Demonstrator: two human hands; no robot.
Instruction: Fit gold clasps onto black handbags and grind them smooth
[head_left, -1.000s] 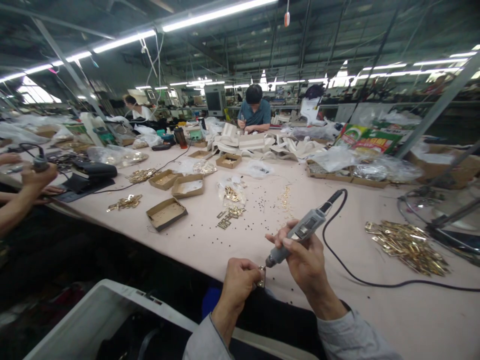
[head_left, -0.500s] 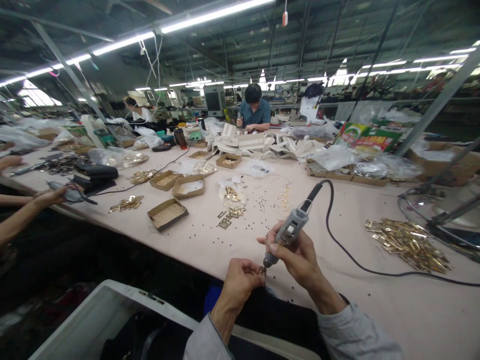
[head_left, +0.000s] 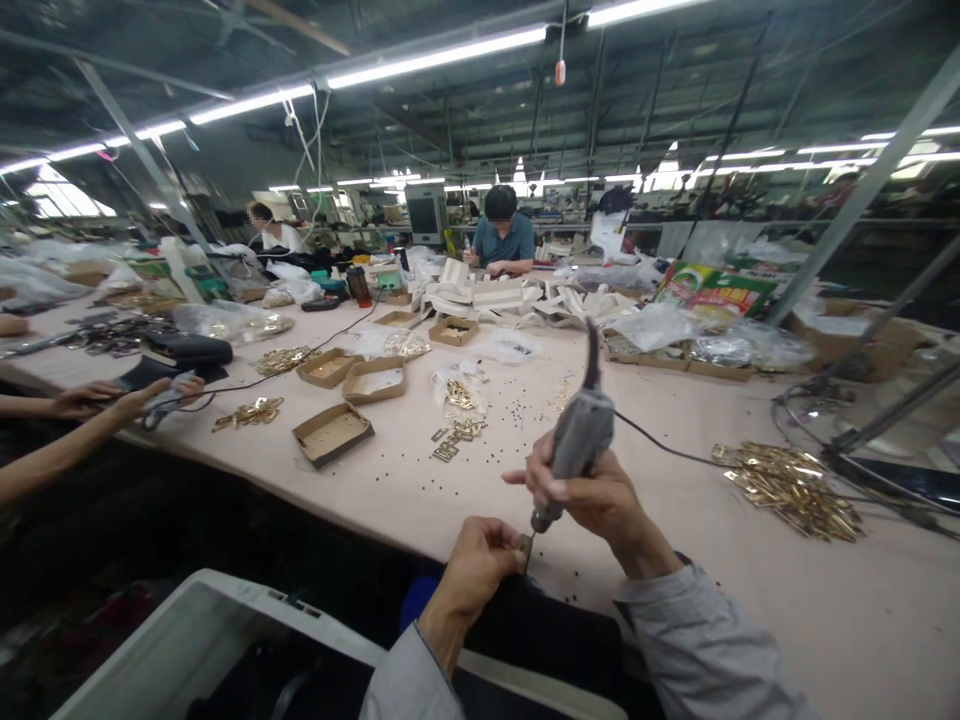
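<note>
My right hand (head_left: 606,498) is wrapped round a grey corded electric screwdriver (head_left: 583,432), which points downward. Its thin bit reaches down beside a small metal plate (head_left: 524,545) at the table's edge; whether the tip touches it is hard to tell. My left hand (head_left: 474,568) pinches that plate between thumb and fingers. Below both hands hangs dark material (head_left: 555,625) over my lap, and its join with the plate is partly hidden by my fingers. Small dark screws (head_left: 442,490) lie scattered across the tabletop (head_left: 420,520).
A heap of gold metal plates (head_left: 795,488) lies to the right, near a lamp stand. Cardboard trays (head_left: 334,437) and more metal parts (head_left: 456,436) are on the table. A white bin (head_left: 202,630) stands lower left. A co-worker's hands (head_left: 161,395) hold another tool at left.
The screwdriver and my right hand have risen a little, with the cord swinging upright behind. My left hand stays nearly in place. The co-worker's hand at left has moved to the right.
</note>
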